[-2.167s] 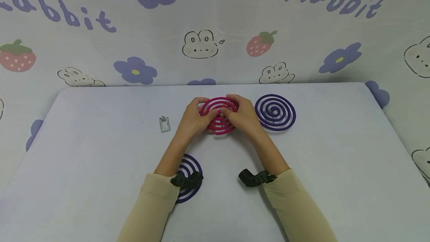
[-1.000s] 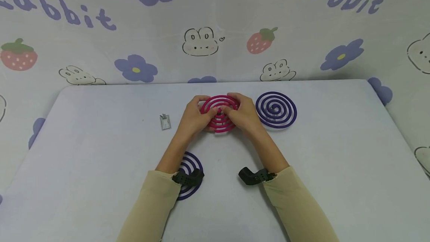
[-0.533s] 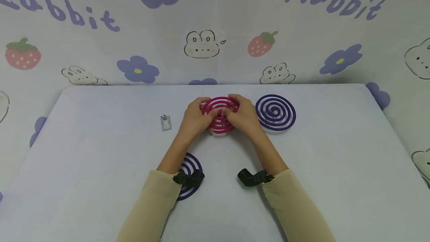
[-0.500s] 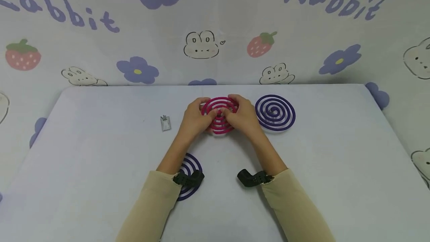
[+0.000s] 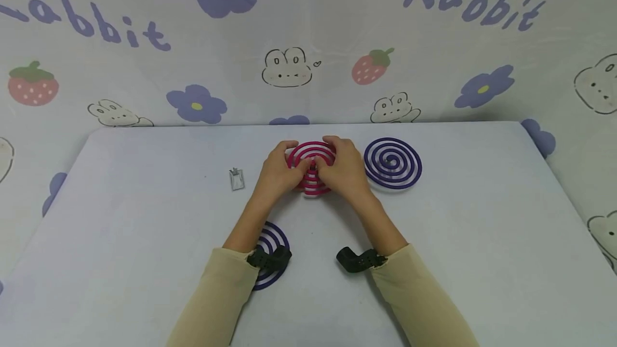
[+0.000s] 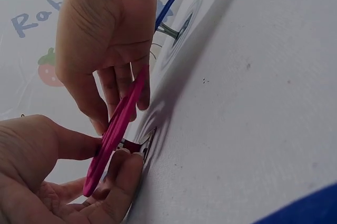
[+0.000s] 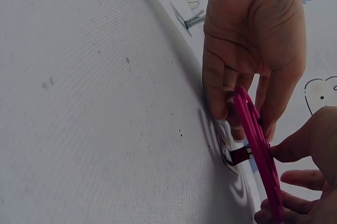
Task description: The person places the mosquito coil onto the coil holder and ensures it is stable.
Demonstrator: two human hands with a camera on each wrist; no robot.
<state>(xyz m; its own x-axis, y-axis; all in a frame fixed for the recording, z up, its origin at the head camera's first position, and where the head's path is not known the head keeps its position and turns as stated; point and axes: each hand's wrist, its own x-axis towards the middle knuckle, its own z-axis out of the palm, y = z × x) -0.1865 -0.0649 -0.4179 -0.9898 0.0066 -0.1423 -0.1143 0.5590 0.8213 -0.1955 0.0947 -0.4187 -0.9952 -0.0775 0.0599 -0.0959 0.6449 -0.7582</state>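
Note:
In the head view both hands hold a pink mosquito coil [image 5: 312,179] at the table's middle. My left hand [image 5: 280,169] grips its left side, thumb near the centre and fingers reaching around the rim and below. Opposite, my right hand [image 5: 346,169] has its thumb by the centre and fingers at the far right rim. The left wrist view shows the coil [image 6: 117,132] edge-on, tilted, above a small metal stand [image 6: 149,141] whose raised strip meets the coil's underside. Left fingertips are beside that strip. How firmly the strip is seated in the coil is hidden.
A purple mosquito coil [image 5: 392,163] stands raised on its own stand beyond the right hand. Another purple coil [image 5: 275,234] lies partly under the left wrist. A bare metal stand [image 5: 236,180] sits left of the hands. White table [image 5: 482,229] stretches to either side.
My right hand and forearm have shifted slightly left, its fingers covering more of the pink coil's right side. The left hand keeps its hold. The head view has tilted a little.

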